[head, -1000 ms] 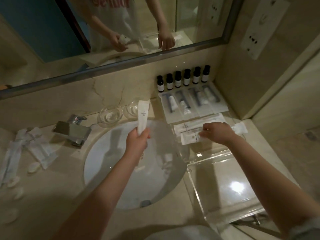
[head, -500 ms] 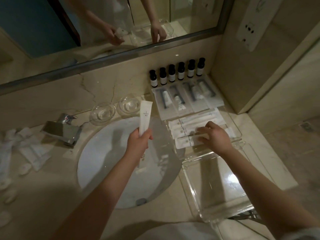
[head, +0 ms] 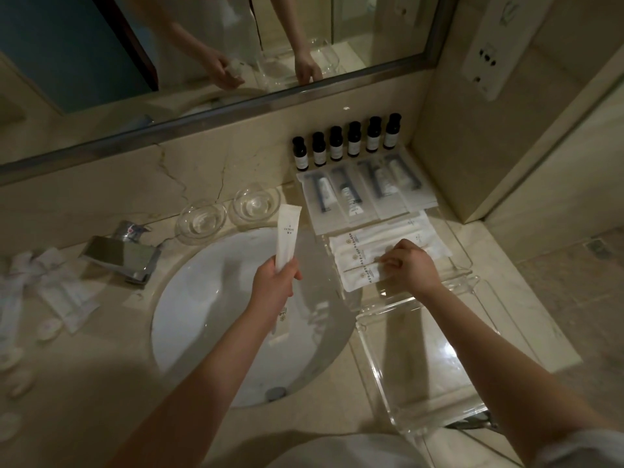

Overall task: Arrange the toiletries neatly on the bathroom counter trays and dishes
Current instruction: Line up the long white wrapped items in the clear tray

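The scene is dimly lit, in a warm yellowish cast. A bright patch of glare is thrown back from the floor of the clear tray (head: 439,383), as from a lamp overhead. Soft shadows are cast across the sink basin (head: 189,298). Straight edges are bowed by the wide lens, and the wrapped packets (head: 50,292) at the left edge are darkened and smeared.

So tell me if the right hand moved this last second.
Yes, slightly: the right hand has drawn back from the bottle row, toward the near tray.

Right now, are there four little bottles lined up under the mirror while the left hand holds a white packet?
No, the head view shows six little bottles under the mirror, not four. The left hand does hold the white packet.
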`<state>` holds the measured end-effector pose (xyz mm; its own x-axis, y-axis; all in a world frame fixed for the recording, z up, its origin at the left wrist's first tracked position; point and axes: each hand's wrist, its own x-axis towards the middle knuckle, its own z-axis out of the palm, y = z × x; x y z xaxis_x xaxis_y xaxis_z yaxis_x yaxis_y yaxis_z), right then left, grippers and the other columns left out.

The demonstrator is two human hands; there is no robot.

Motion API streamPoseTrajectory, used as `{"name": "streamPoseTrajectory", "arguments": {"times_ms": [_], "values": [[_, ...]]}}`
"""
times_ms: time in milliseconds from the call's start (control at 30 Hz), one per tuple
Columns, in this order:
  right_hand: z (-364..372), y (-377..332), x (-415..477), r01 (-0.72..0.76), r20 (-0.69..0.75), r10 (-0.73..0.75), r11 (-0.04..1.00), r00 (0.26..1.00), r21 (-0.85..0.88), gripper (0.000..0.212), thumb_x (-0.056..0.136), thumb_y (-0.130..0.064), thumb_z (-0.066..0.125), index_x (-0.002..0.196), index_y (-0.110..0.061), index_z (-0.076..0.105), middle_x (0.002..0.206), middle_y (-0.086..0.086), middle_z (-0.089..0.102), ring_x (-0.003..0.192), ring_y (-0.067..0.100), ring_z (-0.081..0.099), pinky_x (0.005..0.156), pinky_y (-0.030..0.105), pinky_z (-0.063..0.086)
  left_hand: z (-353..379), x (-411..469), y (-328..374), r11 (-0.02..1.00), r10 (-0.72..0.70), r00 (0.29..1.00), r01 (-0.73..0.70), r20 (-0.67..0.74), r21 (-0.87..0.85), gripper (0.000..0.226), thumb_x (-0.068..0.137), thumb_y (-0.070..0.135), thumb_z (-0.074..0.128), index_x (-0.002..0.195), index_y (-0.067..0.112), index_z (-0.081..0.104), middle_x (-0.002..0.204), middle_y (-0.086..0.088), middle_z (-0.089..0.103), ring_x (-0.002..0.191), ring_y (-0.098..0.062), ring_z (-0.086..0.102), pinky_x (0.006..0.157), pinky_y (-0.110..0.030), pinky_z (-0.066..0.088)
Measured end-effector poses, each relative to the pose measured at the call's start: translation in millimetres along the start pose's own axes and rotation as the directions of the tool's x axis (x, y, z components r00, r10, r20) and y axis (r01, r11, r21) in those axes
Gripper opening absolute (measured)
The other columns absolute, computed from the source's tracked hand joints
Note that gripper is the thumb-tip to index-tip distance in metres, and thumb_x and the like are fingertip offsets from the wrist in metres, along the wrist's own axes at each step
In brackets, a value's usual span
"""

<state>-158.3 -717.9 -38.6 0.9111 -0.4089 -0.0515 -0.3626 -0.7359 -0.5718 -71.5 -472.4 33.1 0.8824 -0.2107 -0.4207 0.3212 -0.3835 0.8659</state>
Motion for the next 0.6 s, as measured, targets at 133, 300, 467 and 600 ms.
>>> {"name": "streamPoseTrajectory", "arguments": {"times_ms": [133,300,467,600], "values": [[0.2,-2.3,-1.1,-0.042,-0.021,0.042,0.999,0.999,-0.005,0.017,0.075,-0.007,0.069,0.092,-0.006,0.071,0.094,0.012,0.062,0.077,0.031,0.062,0.061,0.026,0.038,4.4,-3.1,3.3,1.000,-0.012,1.000,0.012,0.012,-0.023,0.019,0.088,0.025,0.056,0.072,0.015,0.059,0.072,-0.005,0.059,0.053,-0.015,0.045,0.056,-0.026,0.043],[-1.7,-18.2,-10.7,-0.017,-0.166,0.033,0.995,0.986,0.098,0.019,0.082,-0.016,0.067,0.100,-0.011,0.067,0.092,0.004,0.061,0.068,0.016,0.054,0.061,0.027,0.041,7.6,-2.8,10.2,0.994,-0.021,1.000,0.020,-0.009,-0.112,0.018,0.089,0.033,0.056,0.076,0.025,0.066,0.089,-0.001,0.067,0.085,-0.017,0.060,0.079,-0.029,0.046],[-10.8,-76.8,-18.5,-0.093,0.194,-0.024,0.815,0.981,0.572,0.007,0.085,-0.020,0.066,0.091,-0.022,0.070,0.090,-0.002,0.070,0.079,0.013,0.062,0.076,0.029,0.050,10.1,-2.8,25.8,0.975,-0.014,1.000,0.018,0.020,-0.221,0.023,0.090,0.048,0.048,0.086,0.041,0.069,0.103,0.012,0.062,0.102,-0.015,0.056,0.093,-0.034,0.043],[-2.0,-102.4,-27.3,-0.192,0.448,-0.183,0.719,0.875,0.668,0.004,0.083,-0.014,0.069,0.086,-0.011,0.069,0.081,0.003,0.068,0.075,0.014,0.063,0.075,0.032,0.050,19.5,-5.5,41.6,0.963,0.051,0.997,-0.036,0.049,-0.266,0.026,0.095,0.038,0.044,0.105,0.027,0.065,0.090,0.014,0.057,0.081,-0.002,0.053,0.068,-0.016,0.040]]}}
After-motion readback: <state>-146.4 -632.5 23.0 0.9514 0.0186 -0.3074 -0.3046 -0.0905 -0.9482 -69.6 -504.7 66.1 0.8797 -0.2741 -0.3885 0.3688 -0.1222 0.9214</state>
